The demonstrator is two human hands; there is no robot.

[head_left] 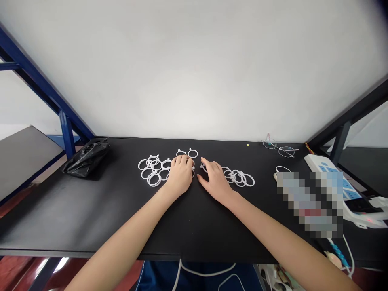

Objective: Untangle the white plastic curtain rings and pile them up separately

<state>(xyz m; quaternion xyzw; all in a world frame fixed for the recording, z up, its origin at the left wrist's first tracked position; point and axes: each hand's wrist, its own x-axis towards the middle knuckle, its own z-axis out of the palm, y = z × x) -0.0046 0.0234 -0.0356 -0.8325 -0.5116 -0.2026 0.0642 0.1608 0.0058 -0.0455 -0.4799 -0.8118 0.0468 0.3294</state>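
Observation:
Several white plastic rings lie on a black table [91, 218]. One cluster of rings [153, 169] sits to the left, another cluster [239, 178] to the right, and two single rings [192, 153] lie farther back. My left hand [179, 176] rests palm down on the table, fingers curled over rings at the left cluster's right edge. My right hand [215, 180] lies flat with fingers stretched, its fingertips touching a ring [202, 166] beside the right cluster.
A crumpled black plastic bag [86, 158] lies at the table's left rear. Wire-rimmed glasses [280, 148] sit at the right rear. A white device with blue labels [339, 182] and cables occupy the right end. A white wall rises behind the table.

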